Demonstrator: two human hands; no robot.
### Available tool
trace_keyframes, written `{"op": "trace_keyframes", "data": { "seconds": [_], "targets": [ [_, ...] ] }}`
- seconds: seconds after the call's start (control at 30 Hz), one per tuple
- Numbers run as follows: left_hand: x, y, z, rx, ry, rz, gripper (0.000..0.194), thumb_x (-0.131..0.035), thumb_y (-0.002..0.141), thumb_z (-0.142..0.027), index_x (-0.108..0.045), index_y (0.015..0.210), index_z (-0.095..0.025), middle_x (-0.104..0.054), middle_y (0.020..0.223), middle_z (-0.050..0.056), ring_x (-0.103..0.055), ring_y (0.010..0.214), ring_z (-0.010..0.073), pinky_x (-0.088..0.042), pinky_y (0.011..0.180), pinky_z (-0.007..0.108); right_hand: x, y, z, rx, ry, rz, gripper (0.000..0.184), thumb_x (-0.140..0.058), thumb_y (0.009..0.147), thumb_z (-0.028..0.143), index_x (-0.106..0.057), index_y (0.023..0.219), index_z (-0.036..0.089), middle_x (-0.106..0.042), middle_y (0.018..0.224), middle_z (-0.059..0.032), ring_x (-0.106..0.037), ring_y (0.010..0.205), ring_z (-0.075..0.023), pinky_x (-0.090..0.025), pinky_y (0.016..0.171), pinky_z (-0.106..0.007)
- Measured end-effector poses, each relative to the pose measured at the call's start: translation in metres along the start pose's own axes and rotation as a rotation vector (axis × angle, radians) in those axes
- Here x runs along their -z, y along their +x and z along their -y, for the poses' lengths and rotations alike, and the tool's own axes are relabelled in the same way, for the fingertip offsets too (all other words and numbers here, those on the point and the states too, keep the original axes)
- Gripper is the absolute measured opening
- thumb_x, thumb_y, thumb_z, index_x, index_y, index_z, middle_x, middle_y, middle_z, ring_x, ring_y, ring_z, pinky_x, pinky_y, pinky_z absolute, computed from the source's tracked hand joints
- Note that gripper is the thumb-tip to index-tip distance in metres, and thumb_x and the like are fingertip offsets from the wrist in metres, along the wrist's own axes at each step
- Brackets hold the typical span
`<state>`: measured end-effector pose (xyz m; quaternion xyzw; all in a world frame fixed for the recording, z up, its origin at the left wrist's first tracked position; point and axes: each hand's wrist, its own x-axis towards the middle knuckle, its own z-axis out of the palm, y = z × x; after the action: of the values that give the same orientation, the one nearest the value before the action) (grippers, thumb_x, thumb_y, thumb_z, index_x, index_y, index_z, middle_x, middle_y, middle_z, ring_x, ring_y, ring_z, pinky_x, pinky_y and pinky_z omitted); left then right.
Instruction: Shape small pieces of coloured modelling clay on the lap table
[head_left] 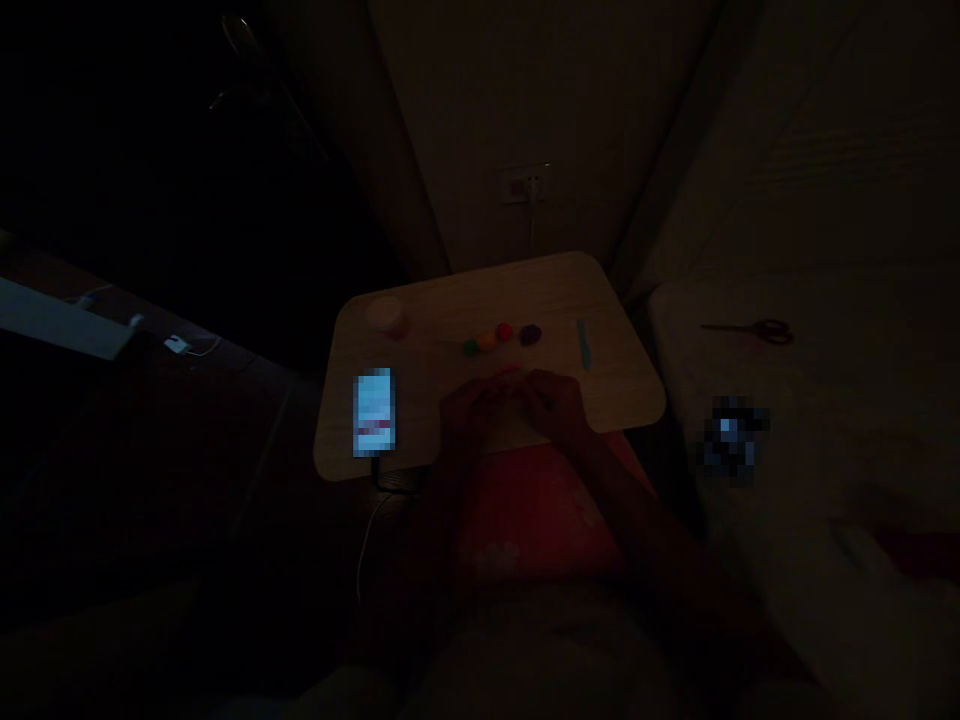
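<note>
In the dim light, my left hand point(466, 405) and my right hand point(556, 398) meet over the near part of a small wooden-topped table point(435, 290). Both have their fingers curled in, fingertips close together. A small red piece point(508, 370), which looks like modelling clay, shows at the fingertips and is partly hidden by them. Just beyond lie several small lumps: a green one point(470, 347), an orange one point(487, 341), a red one point(504, 331) and a dark purple one point(530, 334). To their right is a teal plastic clay knife point(583, 344).
A lit phone point(373, 412) sits at the table's left, with a cable below it. Behind it stands a pale pink tub point(385, 316). Scissors point(757, 330) lie on the pale surface to the right. A wall socket point(525, 185) holds a plug.
</note>
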<state>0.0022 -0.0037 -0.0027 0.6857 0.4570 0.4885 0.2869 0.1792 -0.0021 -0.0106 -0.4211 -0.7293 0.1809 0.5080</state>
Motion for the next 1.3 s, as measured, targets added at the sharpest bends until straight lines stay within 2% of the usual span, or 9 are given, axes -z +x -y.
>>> {"op": "trace_keyframes", "data": {
  "seconds": [0.13,0.27,0.47,0.67,0.97,1.1,1.3],
  "targets": [
    [0.0023,-0.0006,0.0003,-0.012,0.028,0.05,0.015,-0.065,0.092,-0.026,-0.079,0.093,-0.02,-0.08,0.092,0.006,-0.074,0.083,0.0186,-0.059,0.081,0.031,-0.0001,-0.0004,-0.0013,-0.003,0.001,0.023,0.038,-0.046,0.103,0.033,-0.069,0.076,0.02,-0.065,0.07,-0.0038,-0.06,0.063,-0.0144,-0.043,0.062,-0.028],
    [0.004,-0.0001,-0.0035,-0.017,0.029,0.061,0.012,-0.069,0.088,-0.027,-0.079,0.086,-0.02,-0.079,0.089,0.006,-0.074,0.083,0.0192,-0.058,0.082,0.032,0.0,-0.0001,-0.0006,-0.006,-0.032,0.002,0.041,-0.047,0.103,0.035,-0.065,0.069,0.02,-0.061,0.064,-0.0029,-0.057,0.059,-0.014,-0.041,0.059,-0.028],
    [0.003,-0.001,-0.008,0.087,0.025,0.019,0.013,-0.076,0.081,-0.028,-0.075,0.073,-0.018,-0.075,0.072,0.001,-0.069,0.067,0.0156,-0.055,0.068,0.026,0.0007,0.0009,0.0029,-0.02,0.001,0.002,0.04,-0.046,0.103,0.036,-0.067,0.073,0.02,-0.068,0.07,-0.0043,-0.064,0.065,-0.015,-0.046,0.063,-0.029],
    [0.0025,-0.0023,-0.0041,0.126,0.021,0.059,0.027,-0.059,0.094,-0.031,-0.076,0.077,-0.018,-0.076,0.076,0.003,-0.069,0.072,0.0163,-0.054,0.072,0.027,0.0006,-0.0003,0.0016,-0.036,-0.004,0.017,0.041,-0.045,0.103,0.037,-0.069,0.074,0.02,-0.068,0.071,-0.0046,-0.062,0.063,-0.015,-0.046,0.062,-0.029],
    [0.0024,0.0009,0.0019,-0.08,-0.025,0.057,0.027,-0.052,0.099,-0.028,-0.077,0.108,-0.021,-0.078,0.101,0.006,-0.071,0.089,0.0179,-0.058,0.082,0.031,0.0014,0.0004,0.0021,-0.027,-0.029,0.016,0.042,-0.046,0.103,0.037,-0.067,0.071,0.019,-0.065,0.067,-0.0037,-0.06,0.061,-0.0145,-0.043,0.061,-0.029],
    [-0.0001,0.0001,0.0013,0.016,-0.047,-0.001,0.027,-0.057,0.097,-0.031,-0.075,0.115,-0.021,-0.078,0.109,0.008,-0.073,0.091,0.0185,-0.06,0.079,0.029,0.0014,0.001,0.0025,-0.019,-0.044,0.015,0.045,-0.044,0.104,0.038,-0.067,0.07,0.019,-0.064,0.066,-0.0039,-0.06,0.06,-0.0146,-0.043,0.06,-0.028],
    [0.0016,0.0001,-0.0017,0.022,0.016,0.034,0.018,-0.063,0.093,-0.027,-0.078,0.095,-0.02,-0.08,0.096,0.006,-0.074,0.086,0.0196,-0.06,0.083,0.033,0.0012,0.0006,0.0017,-0.034,-0.011,0.027,0.044,-0.043,0.104,0.042,-0.07,0.077,0.021,-0.068,0.07,-0.0047,-0.062,0.065,-0.0155,-0.046,0.063,-0.029]
  ]
}}
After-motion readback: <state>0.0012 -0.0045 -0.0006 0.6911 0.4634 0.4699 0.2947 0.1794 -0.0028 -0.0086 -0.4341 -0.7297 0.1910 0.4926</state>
